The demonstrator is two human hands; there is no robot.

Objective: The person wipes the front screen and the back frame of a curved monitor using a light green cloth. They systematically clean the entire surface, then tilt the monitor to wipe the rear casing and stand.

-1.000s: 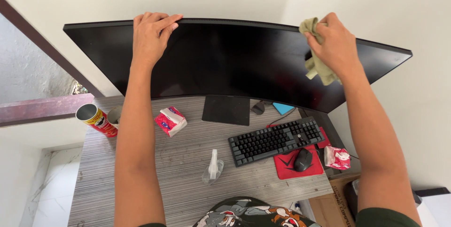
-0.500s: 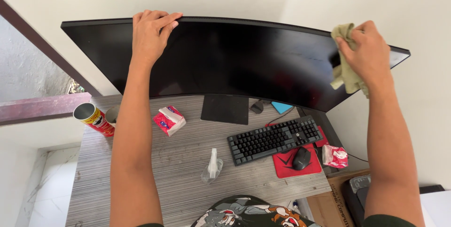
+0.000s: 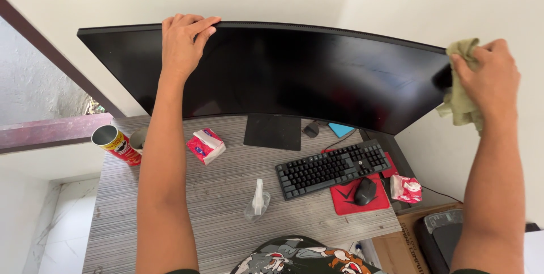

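— Up top, what's the left hand [image 3: 182, 41] doing?

— Palm flat on the front of the wide curved black monitor [image 3: 272, 75], fingers together & hooked over its top edge, near the screen's left end. Arm runs straight up from the bottom of the view.

— And the right hand [image 3: 486, 75]?

— Out at the monitor's far right end, fingers clamped on a crumpled olive-green cloth [image 3: 460, 90]. Cloth is pressed vs. the screen's right corner; part of it hangs loose below the fist.

— Screen on or off?

— Dark, w/ faint streaks on the right half. Its flat black stand base [image 3: 272, 132] sits on the grey striped wooden desk [image 3: 170, 217], approx. centre-back.

— Other stuff on the desk?

— Left side: red cylindrical snack can [image 3: 116, 145] lying tilted, open end up, w/ a pale cup just beside it. Red-and-white tissue pack [image 3: 206, 145] between can & stand base. Clear plastic spray bottle [image 3: 257, 201] lying near the front edge, mid-desk. Right side: black keyboard [image 3: 333, 169] at an angle, its right end over a red mouse pad [image 3: 360, 197]; black mouse [image 3: 365, 192] on that pad. Second red-and-white tissue pack [image 3: 406, 189] at the desk's right edge. Small blue card [image 3: 341, 130] behind the keyboard, under the screen.

— Below the desk?

— Brown cardboard box [image 3: 411, 240] at lower right, dark bin just beside it.
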